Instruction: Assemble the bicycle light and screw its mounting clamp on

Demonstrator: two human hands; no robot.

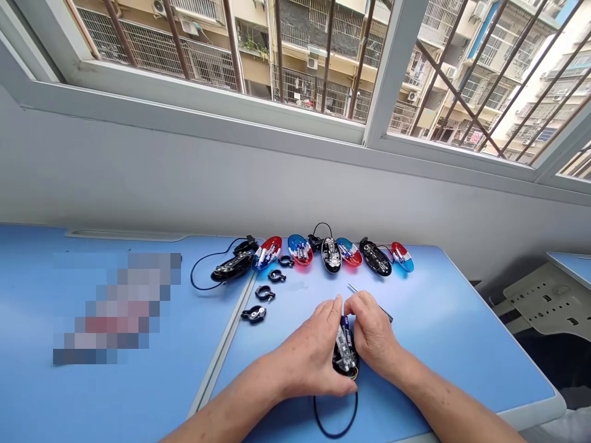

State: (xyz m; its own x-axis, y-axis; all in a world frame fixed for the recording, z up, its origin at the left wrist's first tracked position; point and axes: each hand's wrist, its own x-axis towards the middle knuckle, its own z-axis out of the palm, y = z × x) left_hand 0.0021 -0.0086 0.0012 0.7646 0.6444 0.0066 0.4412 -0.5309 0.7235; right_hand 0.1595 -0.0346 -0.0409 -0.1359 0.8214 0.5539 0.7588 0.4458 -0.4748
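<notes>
Both hands meet over a small black oval light unit (345,355) on the blue desk (452,332). My left hand (311,357) curls round its left side, and my right hand (373,335) pinches its top right. Batteries and a circuit board show inside the unit. A black wire loop (335,424) hangs from it toward me. A thin screwdriver (369,299) lies just behind my right hand, partly hidden by it.
A row of several oval lights with red and blue covers (314,252) lies at the back of the desk. Three black clamp rings (265,293) sit to the left. A second blue desk (28,369) adjoins on the left; a window is behind.
</notes>
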